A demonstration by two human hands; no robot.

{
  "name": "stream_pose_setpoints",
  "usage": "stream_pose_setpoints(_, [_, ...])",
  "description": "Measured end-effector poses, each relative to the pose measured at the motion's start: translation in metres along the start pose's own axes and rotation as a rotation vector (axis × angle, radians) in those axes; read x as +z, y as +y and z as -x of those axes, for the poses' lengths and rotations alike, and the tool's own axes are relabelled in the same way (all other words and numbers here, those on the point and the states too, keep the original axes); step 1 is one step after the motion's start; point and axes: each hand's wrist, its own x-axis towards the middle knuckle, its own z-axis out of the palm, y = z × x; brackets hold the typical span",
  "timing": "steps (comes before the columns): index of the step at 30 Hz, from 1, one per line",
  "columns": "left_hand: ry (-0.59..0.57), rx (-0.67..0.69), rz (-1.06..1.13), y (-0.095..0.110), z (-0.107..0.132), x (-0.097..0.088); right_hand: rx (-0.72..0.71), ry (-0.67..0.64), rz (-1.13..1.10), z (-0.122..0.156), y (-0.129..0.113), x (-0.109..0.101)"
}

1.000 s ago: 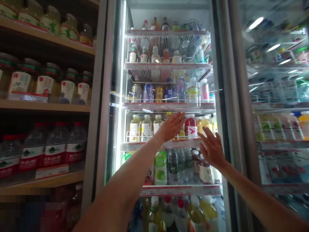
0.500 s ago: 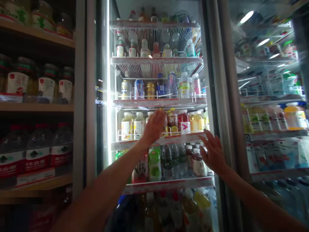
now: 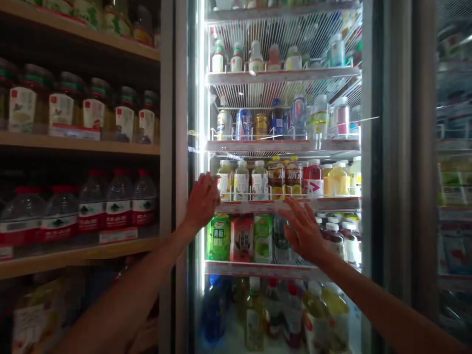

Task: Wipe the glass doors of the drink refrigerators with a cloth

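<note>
My left hand [image 3: 203,199] is raised at the lit cooler's left edge, overlapping the left side of a pale-labelled drink bottle [image 3: 224,181]. Its fingers are slightly bent and somewhat blurred, with nothing visible in them. I cannot tell whether they touch anything. Farther right, my right hand [image 3: 304,228] is open, fingers spread, in front of a shelf edge [image 3: 332,203]. It hides part of the clear bottles [image 3: 280,241] on the shelf below. Two more pale-labelled bottles [image 3: 241,181] stand beside the first, then dark tea bottles [image 3: 276,178] with yellow caps and a red drink bottle [image 3: 312,179].
Green drink bottles [image 3: 218,238] and a red one [image 3: 242,240] stand on the lower cooler shelf. Cans [image 3: 243,124] line a shelf above. At left, wooden shelves [image 3: 81,142] carry jars [image 3: 61,108] and red-capped water bottles [image 3: 118,201]. A metal frame [image 3: 400,147] bounds the cooler at right.
The view has turned left and closer, so the cooler appears farther right. My left hand has moved left from mid-shelf to the cooler's left edge. My right hand has moved left across the shelves.
</note>
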Motion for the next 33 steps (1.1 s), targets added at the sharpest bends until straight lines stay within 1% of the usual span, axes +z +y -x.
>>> stream_pose_setpoints(1, [-0.019,0.055,0.0,0.003,0.013,-0.001,-0.002,-0.006,-0.011,0.0,-0.006,0.003])
stream_pose_setpoints(3, [-0.085,0.272,0.014,0.017,0.047,-0.003,-0.018,-0.034,-0.034,0.002,-0.02,0.01])
stream_pose_setpoints(4, [-0.157,0.486,0.022,0.024,0.064,-0.003,-0.035,-0.046,-0.045,0.005,-0.026,0.013])
stream_pose_setpoints(5, [-0.184,0.604,0.017,0.029,0.076,-0.003,-0.054,-0.06,-0.054,0.008,-0.031,0.017])
stream_pose_setpoints(6, [-0.205,0.693,0.01,0.031,0.084,-0.003,-0.072,-0.071,-0.06,0.011,-0.035,0.021])
stream_pose_setpoints(7, [-0.198,0.701,-0.008,0.03,0.086,-0.003,-0.082,-0.078,-0.061,0.013,-0.037,0.024])
stream_pose_setpoints(8, [-0.163,0.615,-0.038,0.027,0.085,-0.002,-0.079,-0.078,-0.057,0.014,-0.038,0.027])
stream_pose_setpoints(10, [-0.059,0.314,-0.119,0.018,0.078,-0.001,-0.031,-0.054,-0.041,0.016,-0.039,0.029])
stream_pose_setpoints(11, [-0.021,0.187,-0.154,0.016,0.077,-0.001,0.0,-0.04,-0.033,0.017,-0.039,0.03])
stream_pose_setpoints(12, [-0.01,0.131,-0.169,0.016,0.079,0.0,0.028,-0.029,-0.028,0.018,-0.039,0.029])
stream_pose_setpoints(13, [-0.028,0.162,-0.159,0.019,0.084,0.0,0.045,-0.026,-0.025,0.02,-0.039,0.028])
stream_pose_setpoints(14, [-0.068,0.267,-0.125,0.024,0.092,0.001,0.05,-0.034,-0.027,0.023,-0.04,0.027])
stream_pose_setpoints(16, [-0.161,0.541,-0.039,0.034,0.108,0.0,0.031,-0.077,-0.039,0.03,-0.041,0.026])
stream_pose_setpoints(17, [-0.191,0.629,-0.012,0.036,0.112,-0.001,0.02,-0.094,-0.044,0.034,-0.041,0.026])
stream_pose_setpoints(18, [-0.204,0.658,-0.005,0.036,0.113,-0.001,0.014,-0.102,-0.047,0.037,-0.04,0.026])
stream_pose_setpoints(19, [-0.201,0.616,-0.02,0.033,0.109,-0.002,0.013,-0.102,-0.047,0.04,-0.039,0.027])
stream_pose_setpoints(20, [-0.177,0.504,-0.054,0.03,0.104,-0.002,0.021,-0.092,-0.044,0.042,-0.037,0.028])
stream_pose_setpoints(22, [-0.106,0.213,-0.141,0.024,0.092,-0.003,0.053,-0.056,-0.032,0.043,-0.034,0.028])
stream_pose_setpoints(23, [-0.082,0.135,-0.163,0.024,0.09,-0.004,0.068,-0.04,-0.025,0.043,-0.033,0.028])
stream_pose_setpoints(24, [-0.084,0.146,-0.159,0.027,0.092,-0.004,0.077,-0.029,-0.019,0.042,-0.033,0.027])
stream_pose_setpoints(25, [-0.112,0.249,-0.127,0.031,0.096,-0.003,0.078,-0.024,-0.015,0.041,-0.033,0.025])
stream_pose_setpoints(27, [-0.198,0.574,-0.033,0.041,0.106,-0.002,0.047,-0.033,-0.013,0.039,-0.035,0.023])
stream_pose_setpoints(28, [-0.213,0.683,-0.005,0.045,0.108,0.0,0.022,-0.042,-0.016,0.038,-0.036,0.023])
stream_pose_setpoints(29, [-0.203,0.722,0.001,0.048,0.104,0.002,-0.001,-0.046,-0.017,0.036,-0.036,0.023])
stream_pose_setpoints(30, [-0.162,0.686,-0.014,0.048,0.094,0.003,-0.014,-0.042,-0.016,0.035,-0.037,0.024])
stream_pose_setpoints(31, [-0.105,0.577,-0.047,0.047,0.08,0.005,-0.013,-0.03,-0.011,0.033,-0.037,0.024])
stream_pose_setpoints(33, [0.018,0.241,-0.134,0.046,0.045,0.007,0.023,0.006,0.004,0.03,-0.036,0.026])
